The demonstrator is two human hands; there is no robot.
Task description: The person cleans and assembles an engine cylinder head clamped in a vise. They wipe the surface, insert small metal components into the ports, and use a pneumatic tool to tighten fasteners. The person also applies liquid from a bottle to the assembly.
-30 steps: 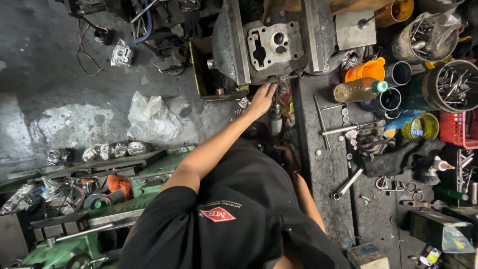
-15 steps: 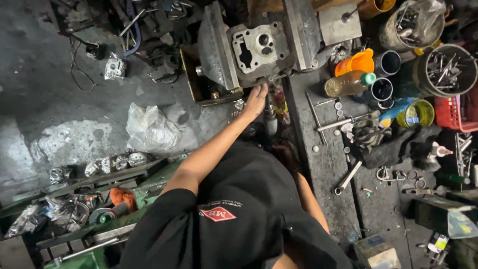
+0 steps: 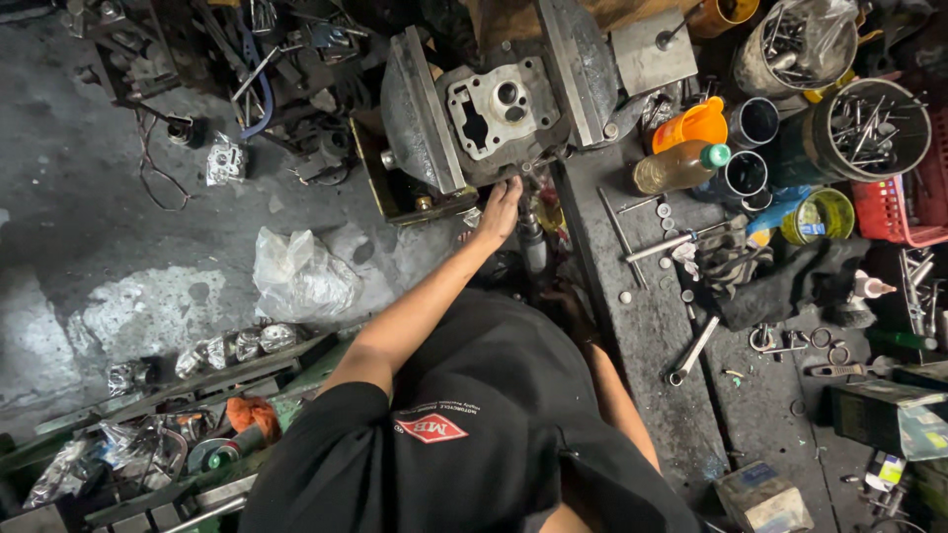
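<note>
A grey bench (image 3: 652, 326) is seen along the right of the frame. A vise (image 3: 420, 114) at upper centre is clamped on a metal casting (image 3: 499, 104). The left hand (image 3: 501, 207) is stretched to the vise's lower edge; its grip cannot be told. The right hand is hidden by the torso.

Head camera; looks steeply down; close.

Seen from above, a person in a black shirt stretches their left hand (image 3: 501, 205) to a grey metal engine part (image 3: 501, 107) clamped in a bench vise (image 3: 425, 114). Their right hand is hidden beneath their body. Wrenches (image 3: 691, 350) and cans of bolts (image 3: 869, 128) crowd the workbench (image 3: 652, 326).
</note>
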